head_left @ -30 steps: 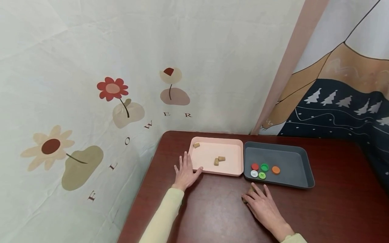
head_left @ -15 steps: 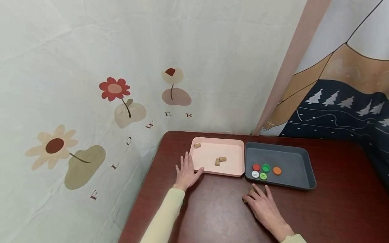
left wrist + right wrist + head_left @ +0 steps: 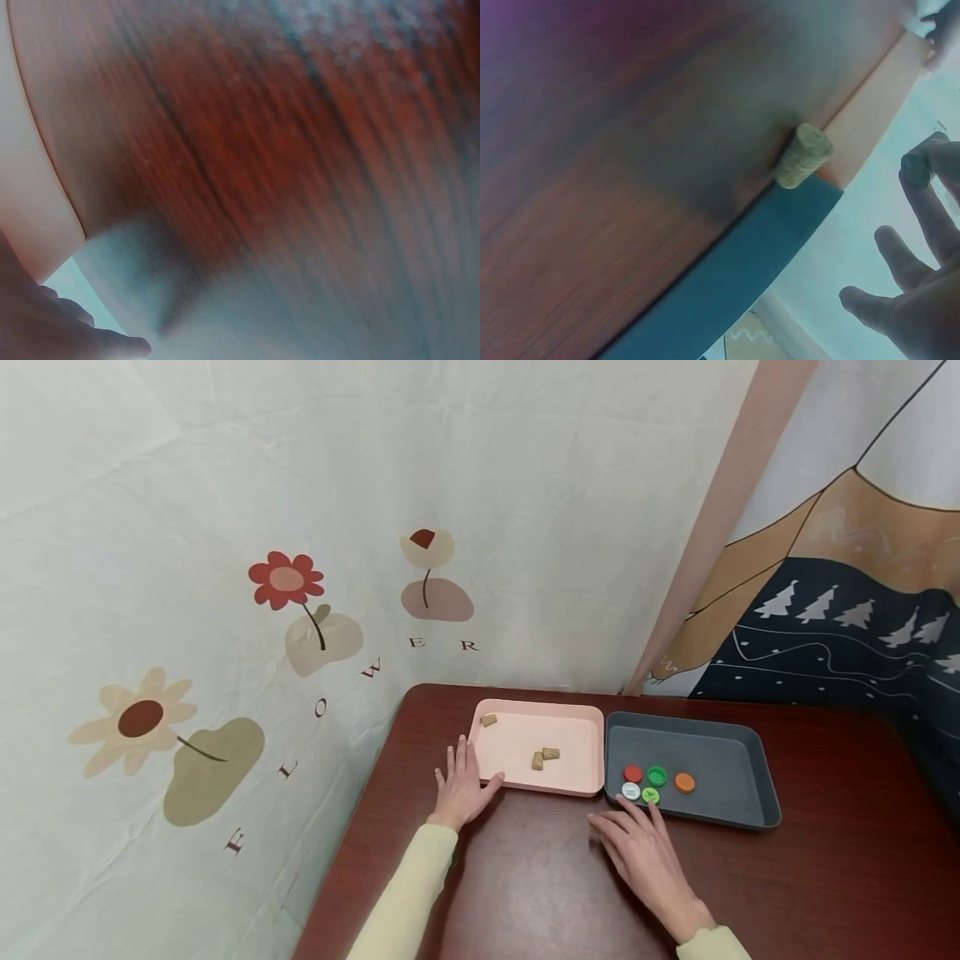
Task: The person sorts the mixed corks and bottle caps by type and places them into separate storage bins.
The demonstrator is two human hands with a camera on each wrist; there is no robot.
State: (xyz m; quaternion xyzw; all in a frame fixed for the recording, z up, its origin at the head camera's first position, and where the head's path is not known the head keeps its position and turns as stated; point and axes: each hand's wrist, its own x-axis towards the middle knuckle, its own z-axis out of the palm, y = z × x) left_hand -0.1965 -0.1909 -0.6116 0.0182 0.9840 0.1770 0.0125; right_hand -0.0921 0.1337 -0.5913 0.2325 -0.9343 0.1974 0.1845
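My left hand point(image 3: 459, 789) lies with spread fingers at the near left corner of the pink tray point(image 3: 570, 718). My right hand point(image 3: 643, 860) is over the table at the near edge of the dark grey tray point(image 3: 712, 760). In the right wrist view, its thumb and a finger pinch what looks like a cork point(image 3: 916, 169), mostly covered by the fingertips. The other fingers extend. Another cork point(image 3: 802, 156) is on the table in front of the trays, hidden in the head view.
Several corks point(image 3: 537, 761) lie in the pink tray. Inside the grey tray are red point(image 3: 633, 773), green point(image 3: 657, 776), orange point(image 3: 684, 782), white point(image 3: 631, 791) and light green point(image 3: 650, 796) bottle caps. A printed curtain point(image 3: 525, 527) hangs behind the table point(image 3: 517, 877).
My right hand has shifted up and slightly left toward the grey tray's near edge. The corks seen by its fingers are now hidden in the head view. My left hand stays put.
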